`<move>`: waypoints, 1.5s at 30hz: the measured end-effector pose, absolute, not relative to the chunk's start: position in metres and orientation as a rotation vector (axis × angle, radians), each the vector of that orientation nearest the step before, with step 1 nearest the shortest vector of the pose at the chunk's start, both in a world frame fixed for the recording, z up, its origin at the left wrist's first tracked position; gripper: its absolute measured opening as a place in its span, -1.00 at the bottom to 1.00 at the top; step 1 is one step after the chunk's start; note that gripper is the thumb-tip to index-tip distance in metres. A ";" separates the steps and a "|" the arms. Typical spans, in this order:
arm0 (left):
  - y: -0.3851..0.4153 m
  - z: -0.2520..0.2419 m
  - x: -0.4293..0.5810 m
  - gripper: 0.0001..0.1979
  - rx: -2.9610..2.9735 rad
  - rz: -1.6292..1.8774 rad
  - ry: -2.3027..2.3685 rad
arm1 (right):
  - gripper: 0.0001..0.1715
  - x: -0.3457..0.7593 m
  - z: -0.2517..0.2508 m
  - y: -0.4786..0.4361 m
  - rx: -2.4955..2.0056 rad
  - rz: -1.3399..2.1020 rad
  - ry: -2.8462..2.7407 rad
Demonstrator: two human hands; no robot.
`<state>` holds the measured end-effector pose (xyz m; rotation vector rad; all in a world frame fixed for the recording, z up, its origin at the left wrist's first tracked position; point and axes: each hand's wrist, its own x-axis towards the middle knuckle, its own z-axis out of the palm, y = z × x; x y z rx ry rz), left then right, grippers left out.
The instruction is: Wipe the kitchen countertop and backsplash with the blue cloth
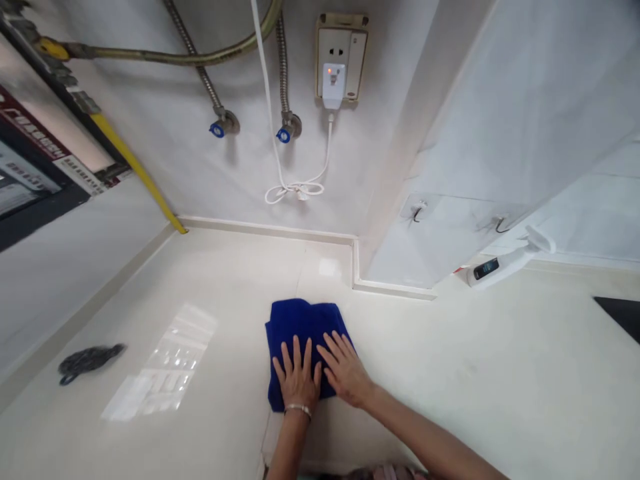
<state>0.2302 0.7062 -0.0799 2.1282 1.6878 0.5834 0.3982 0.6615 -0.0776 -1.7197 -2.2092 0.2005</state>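
A folded dark blue cloth lies on the pale, glossy countertop, near its front edge. My left hand rests flat on the cloth's lower middle, fingers spread and pointing away from me; a bracelet circles that wrist. On the cloth's right side lies my right hand, palm down with the fingers stretched out and slanting to the left. Neither hand grips the cloth; both are on top of it. What lies under the palms is hidden.
A dark crumpled bundle lies at the left. A white bottle-like object rests by the right wall, near a black item. Behind are a yellow pipe, two blue-handled valves, a plugged-in socket and a dangling white cord.
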 end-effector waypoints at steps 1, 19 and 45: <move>0.703 -0.090 0.232 -0.43 2.165 0.557 1.694 | -0.22 0.392 -0.081 0.666 -1.738 0.200 -2.234; 0.905 -0.092 0.312 -0.45 2.304 0.555 1.330 | -0.18 0.430 -0.099 0.841 -2.278 0.130 -1.822; 0.935 -0.099 0.327 -0.46 2.548 0.511 1.454 | -0.15 0.453 -0.068 0.875 -2.207 0.358 -1.903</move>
